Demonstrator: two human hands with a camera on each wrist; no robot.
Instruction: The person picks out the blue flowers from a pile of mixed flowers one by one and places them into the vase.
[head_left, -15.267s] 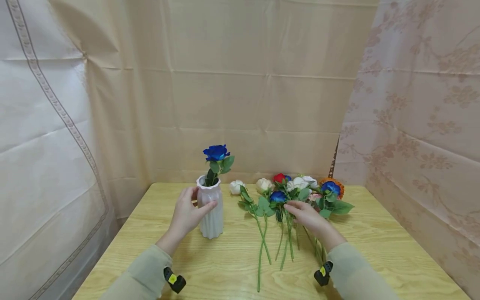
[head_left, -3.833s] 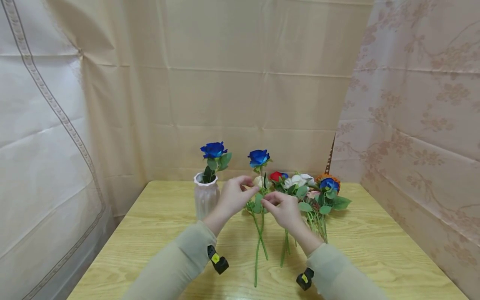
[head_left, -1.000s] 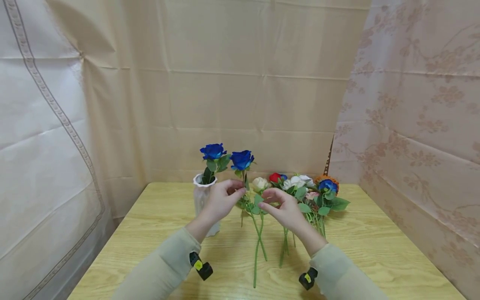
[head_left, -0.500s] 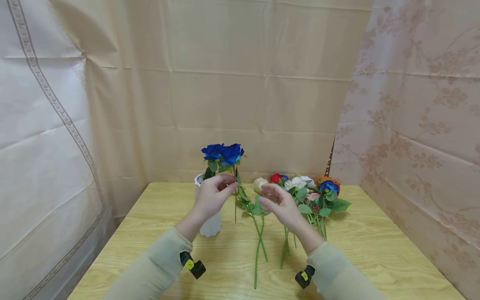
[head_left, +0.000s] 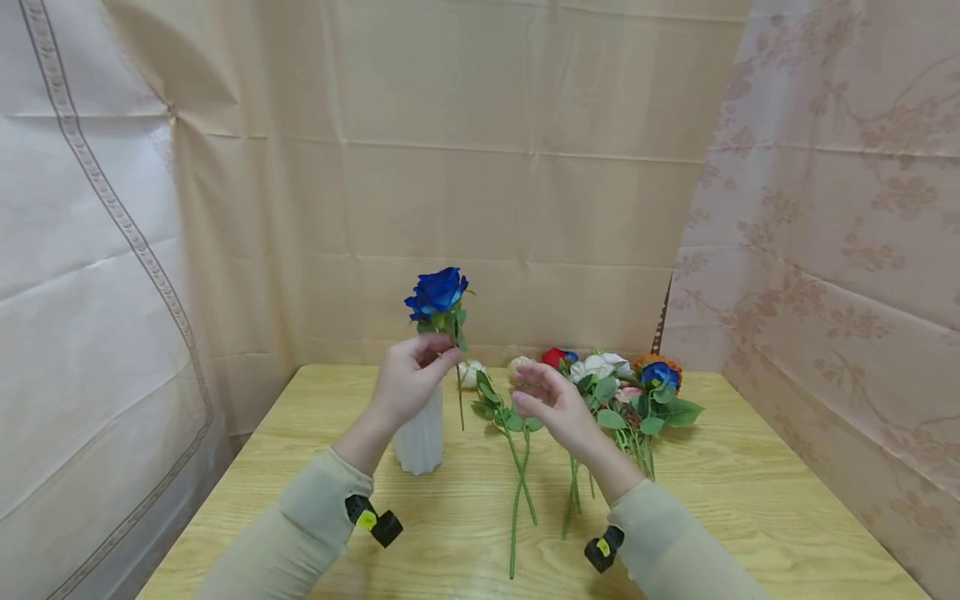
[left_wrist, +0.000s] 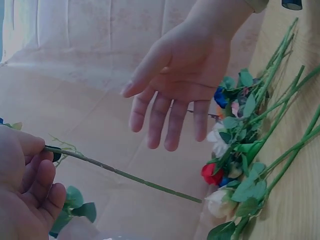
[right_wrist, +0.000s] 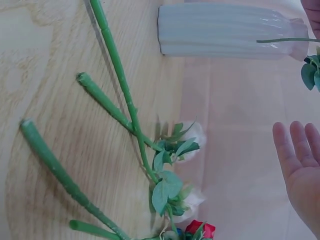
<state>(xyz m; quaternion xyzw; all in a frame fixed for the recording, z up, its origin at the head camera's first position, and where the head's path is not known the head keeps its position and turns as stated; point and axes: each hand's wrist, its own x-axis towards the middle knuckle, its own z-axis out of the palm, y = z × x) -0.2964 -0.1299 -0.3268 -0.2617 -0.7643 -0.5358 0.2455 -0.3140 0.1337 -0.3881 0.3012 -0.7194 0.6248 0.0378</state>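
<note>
My left hand (head_left: 405,379) pinches the stem of a blue rose (head_left: 442,287) between thumb and fingertips, raised at the height of the vase top. The green stem (left_wrist: 125,175) hangs below the fingers, its lower end free. Behind the hand stands a white ribbed vase (head_left: 420,442), its mouth hidden in the head view; the right wrist view shows the stem overlapping the upper vase (right_wrist: 220,30). Another blue rose, standing in the vase, is mostly hidden behind the held one. My right hand (head_left: 558,408) hovers with fingers spread and nothing in it, before the lying flowers.
Two white roses with crossed stems (head_left: 517,475) lie on the wooden table (head_left: 315,517) right of the vase. Farther right is a pile with a red rose (head_left: 555,357), white blooms (head_left: 600,365), a blue rose (head_left: 660,375) and an orange flower (head_left: 678,367). A beige curtain (head_left: 487,208) hangs behind.
Over the last seconds the left hand has carried the second blue rose left and slightly up, from beside the right hand to before the vase. The right hand has parted from it and opened.
</note>
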